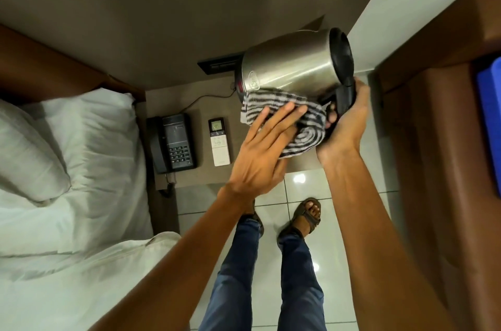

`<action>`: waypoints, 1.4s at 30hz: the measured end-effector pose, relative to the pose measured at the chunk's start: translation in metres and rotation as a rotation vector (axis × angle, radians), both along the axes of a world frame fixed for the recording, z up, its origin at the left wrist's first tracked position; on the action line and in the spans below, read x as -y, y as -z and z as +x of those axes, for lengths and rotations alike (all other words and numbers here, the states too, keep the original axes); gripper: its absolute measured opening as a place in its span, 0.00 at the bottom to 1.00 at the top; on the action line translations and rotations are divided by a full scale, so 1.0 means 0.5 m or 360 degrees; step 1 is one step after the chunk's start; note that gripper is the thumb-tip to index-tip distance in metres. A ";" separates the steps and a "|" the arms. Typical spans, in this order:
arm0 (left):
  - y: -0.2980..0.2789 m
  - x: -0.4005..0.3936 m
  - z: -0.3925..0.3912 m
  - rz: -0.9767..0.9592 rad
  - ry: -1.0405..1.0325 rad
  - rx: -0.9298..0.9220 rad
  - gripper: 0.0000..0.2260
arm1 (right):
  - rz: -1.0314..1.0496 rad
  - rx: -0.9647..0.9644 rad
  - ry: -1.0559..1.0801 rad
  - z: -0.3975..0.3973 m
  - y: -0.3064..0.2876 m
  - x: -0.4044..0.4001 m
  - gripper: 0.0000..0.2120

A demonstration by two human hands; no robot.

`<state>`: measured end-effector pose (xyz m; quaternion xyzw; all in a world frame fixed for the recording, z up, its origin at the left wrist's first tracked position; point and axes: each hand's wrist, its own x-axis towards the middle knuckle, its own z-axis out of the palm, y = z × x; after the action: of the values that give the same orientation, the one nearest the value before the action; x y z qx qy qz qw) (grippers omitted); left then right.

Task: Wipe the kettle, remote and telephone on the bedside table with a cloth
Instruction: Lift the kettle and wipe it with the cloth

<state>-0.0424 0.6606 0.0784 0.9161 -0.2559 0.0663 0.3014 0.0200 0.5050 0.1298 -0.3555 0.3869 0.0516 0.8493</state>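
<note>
A steel kettle with a black lid and handle is held on its side above the bedside table. My right hand grips its black handle. My left hand presses a black-and-white striped cloth flat against the kettle's underside, fingers spread over the cloth. A black telephone lies on the table at the left. A white remote with a small screen lies to the right of the phone.
A bed with white sheets and a pillow borders the table on the left. A black wall switch panel sits behind the kettle. A brown wooden cabinet stands at the right. My legs and sandalled feet stand on glossy floor tiles.
</note>
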 end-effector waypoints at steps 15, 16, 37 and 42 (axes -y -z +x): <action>-0.058 -0.019 0.101 -0.0750 -0.1121 -0.0668 0.12 | -0.0451 -0.0204 0.0013 -0.045 0.043 0.007 0.17; -0.055 -0.011 0.085 -0.0742 -0.1101 -0.0715 0.13 | -0.0453 -0.0234 0.0026 -0.053 0.052 0.006 0.17; 0.073 -0.137 0.052 -0.1668 -0.2050 -0.1504 0.22 | -0.0818 -0.0287 0.0086 -0.129 0.227 -0.072 0.20; 0.093 -0.171 0.056 -0.1767 -0.2150 -0.1461 0.23 | -0.0942 -0.0177 0.0124 -0.123 0.278 -0.085 0.22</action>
<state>-0.0145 0.7463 0.0317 0.5351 0.5300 -0.0268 0.6573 -0.0417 0.5476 -0.0090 -0.5691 0.4444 -0.0766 0.6875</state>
